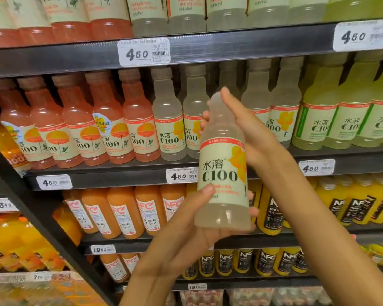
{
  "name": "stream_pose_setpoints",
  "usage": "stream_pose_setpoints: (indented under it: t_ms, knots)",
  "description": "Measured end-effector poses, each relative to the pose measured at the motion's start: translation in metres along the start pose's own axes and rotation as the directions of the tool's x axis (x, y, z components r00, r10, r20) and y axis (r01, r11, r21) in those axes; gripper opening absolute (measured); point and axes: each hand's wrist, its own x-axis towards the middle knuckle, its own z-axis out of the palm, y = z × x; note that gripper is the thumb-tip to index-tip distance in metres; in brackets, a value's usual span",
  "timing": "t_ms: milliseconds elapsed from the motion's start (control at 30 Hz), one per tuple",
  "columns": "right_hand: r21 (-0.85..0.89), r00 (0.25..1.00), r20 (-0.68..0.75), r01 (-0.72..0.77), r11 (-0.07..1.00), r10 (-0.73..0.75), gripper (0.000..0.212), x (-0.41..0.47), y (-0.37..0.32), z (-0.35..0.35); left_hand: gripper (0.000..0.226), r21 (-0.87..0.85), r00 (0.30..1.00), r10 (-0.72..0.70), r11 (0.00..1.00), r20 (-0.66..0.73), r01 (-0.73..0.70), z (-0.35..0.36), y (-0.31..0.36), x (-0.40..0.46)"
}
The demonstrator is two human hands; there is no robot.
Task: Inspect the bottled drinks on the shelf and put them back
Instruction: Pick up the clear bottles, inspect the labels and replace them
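Note:
A pale lemon C100 bottle (223,164) stands upright in front of the shelves, its label facing me. My left hand (192,226) cups its base from below, thumb on the label's lower left and fingers wrapped behind. My right hand (243,127) grips the bottle's neck and shoulder from the right, its fingers curling behind the neck. The cap is hidden by the right hand. Behind the bottle, the middle shelf (119,175) carries a row of matching pale C100 bottles (170,127), with a gap in that row behind the held bottle.
Pink C100 bottles (80,129) fill the middle shelf's left, greenish ones (332,120) its right. Orange NFC juice bottles (124,213) and yellow ones (349,206) stand on the shelf below. The upper shelf edge (230,47) holds price tags. A dark shelf upright (31,206) slants at the left.

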Motion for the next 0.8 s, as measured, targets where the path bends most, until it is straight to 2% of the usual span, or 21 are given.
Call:
stream_pose_setpoints:
  t_ms: [133, 233, 300, 400, 500, 567, 633, 800]
  knots:
    - [-0.044, 0.963, 0.154, 0.231, 0.972, -0.222, 0.033, -0.006, -0.010, 0.010, 0.069, 0.286, 0.989, 0.011, 0.958, -0.147, 0.032, -0.013, 0.000, -0.001]
    - [-0.176, 0.898, 0.231, 0.417, 0.892, -0.375, 0.025, -0.013, -0.013, 0.012, 0.057, 0.559, 0.986, 0.061, 0.828, -0.154, 0.036, -0.019, 0.005, 0.003]
    - [-0.307, 0.848, 0.303, 0.518, 0.799, -0.434, 0.027, -0.019, -0.014, 0.016, 0.059, 0.654, 0.987, 0.075, 0.756, -0.145, 0.039, -0.022, 0.007, 0.007]
    - [-0.418, 0.810, 0.439, 0.568, 0.709, -0.390, 0.039, -0.027, -0.012, 0.020, 0.058, 0.694, 0.975, 0.140, 0.720, -0.170, 0.017, -0.030, 0.002, 0.012]
    - [-0.428, 0.760, 0.569, 0.600, 0.676, -0.315, 0.047, -0.035, -0.011, 0.016, 0.065, 0.725, 0.943, 0.257, 0.689, -0.211, -0.026, -0.042, -0.002, 0.019]
    - [-0.386, 0.728, 0.630, 0.596, 0.704, -0.270, 0.051, -0.041, -0.009, 0.010, 0.072, 0.771, 0.911, 0.347, 0.634, -0.221, -0.055, -0.050, -0.001, 0.023]
    - [-0.346, 0.703, 0.674, 0.569, 0.746, -0.224, 0.052, -0.044, -0.006, 0.005, 0.068, 0.812, 0.891, 0.410, 0.577, -0.198, -0.085, -0.056, 0.004, 0.026]
    - [-0.293, 0.660, 0.726, 0.552, 0.781, -0.194, 0.046, -0.046, -0.002, 0.002, 0.063, 0.833, 0.893, 0.425, 0.541, -0.150, -0.117, -0.062, 0.009, 0.030]
